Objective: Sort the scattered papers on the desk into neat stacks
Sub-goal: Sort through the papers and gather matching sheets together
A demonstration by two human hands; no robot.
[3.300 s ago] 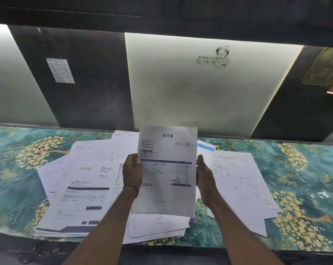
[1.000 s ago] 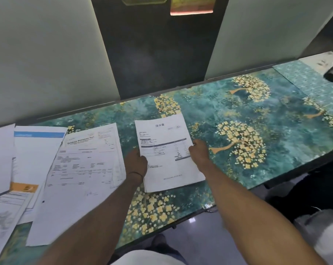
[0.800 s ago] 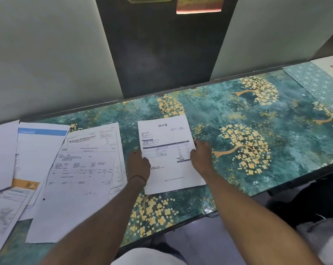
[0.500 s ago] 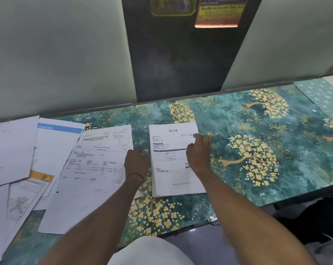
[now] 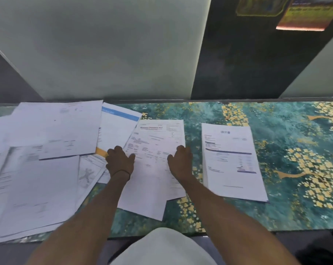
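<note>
A neat stack of invoices [image 5: 232,161] lies by itself on the teal, gold-flowered desk [image 5: 299,213], right of centre. Left of it lies a printed form [image 5: 156,140] on top of another white sheet, both slightly skewed. My left hand [image 5: 119,161] holds the form's left edge with curled fingers and its thumb on the paper. At the form's right edge my right hand [image 5: 181,161] grips with curled fingers. A scattered pile of white papers [image 5: 47,150] covers the desk's left part, with a blue-banded sheet [image 5: 119,127] sticking out of it.
A pale wall panel [image 5: 104,54] and a dark panel [image 5: 238,64] rise straight behind the desk's back edge. The desk's front edge runs just above my lap. Bare desk surface shows right of the invoice stack.
Both hands have let go of the invoice stack, which now lies on the desk, and moved left onto the printed form. The view has swung left, showing more of the scattered pile.
</note>
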